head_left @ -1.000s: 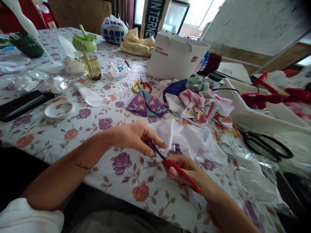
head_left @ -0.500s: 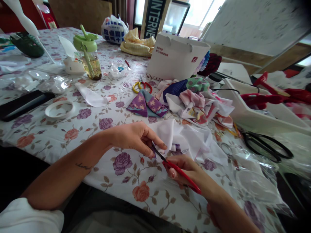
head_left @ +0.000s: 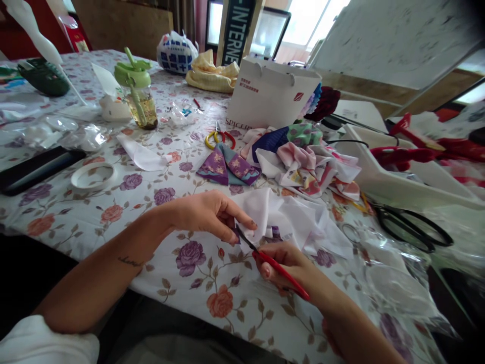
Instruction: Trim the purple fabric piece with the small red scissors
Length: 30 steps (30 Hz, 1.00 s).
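Note:
My right hand (head_left: 282, 265) is wrapped around red-handled scissors (head_left: 288, 282), whose thin dark blades point up and left to the fingers of my left hand (head_left: 212, 217). Between its thumb and fingers, my left hand pinches a small bit of purple and white fabric, mostly hidden by the fingers and blades. A crumpled white cloth (head_left: 295, 217) with a purple patch lies just behind both hands. Past it sits a folded purple patterned fabric piece (head_left: 215, 166), next to a heap of printed fabric (head_left: 303, 159).
Yellow-and-red-handled scissors (head_left: 220, 139) lie beyond the purple piece. At left are a tape roll (head_left: 93, 176), a black case (head_left: 38, 169) and a green-lidded bottle (head_left: 142, 103). A white paper bag (head_left: 269, 93) stands behind. On the right are a white bin (head_left: 409, 187), black scissors (head_left: 413, 227) and plastic bags (head_left: 397, 283).
The view has shifted slightly. Both hands keep nearly the same pose, with the scissors' blades still at the left fingertips.

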### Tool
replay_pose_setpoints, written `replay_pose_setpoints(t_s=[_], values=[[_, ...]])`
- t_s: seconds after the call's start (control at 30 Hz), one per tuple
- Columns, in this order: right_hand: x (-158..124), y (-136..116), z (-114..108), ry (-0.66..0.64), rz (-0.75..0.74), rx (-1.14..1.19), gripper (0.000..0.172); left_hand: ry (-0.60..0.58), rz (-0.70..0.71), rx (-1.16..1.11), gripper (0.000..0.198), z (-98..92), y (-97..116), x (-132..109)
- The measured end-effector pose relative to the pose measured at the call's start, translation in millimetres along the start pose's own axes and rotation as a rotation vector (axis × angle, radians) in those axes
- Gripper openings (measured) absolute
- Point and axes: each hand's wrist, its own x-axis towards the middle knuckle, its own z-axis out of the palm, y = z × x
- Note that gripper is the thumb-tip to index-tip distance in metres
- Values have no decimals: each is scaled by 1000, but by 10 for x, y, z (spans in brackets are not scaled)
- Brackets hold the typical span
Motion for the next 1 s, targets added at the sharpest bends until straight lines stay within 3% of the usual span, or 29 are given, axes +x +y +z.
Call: replay_pose_setpoints(t_s=[0.13,0.23,0.3,0.47,0.6,0.83,1.0], values=[[-24,75,-36,-27,-45,18,52,157,-7,-36,43,-64,25,20],[-40,64,-36,41,-90,54,49,297,5,-41,48,-99,16,50],[-42,24,-29,171,-177,59,49,334,1,-25,53,-110,6,67],[-14,-87,-62,672,-385,33,46,337,37,-34,58,-96,-12,105],[17,-90,-165,871,-474,126,35,321,101,-69,63,-57,-44,135],[37,-35,-295,846,-500,94,32,384,200,-31,65,4,-78,149],[-34,-64,-236,552,-385,-81,27,438,228,-8,62,22,-71,146]])
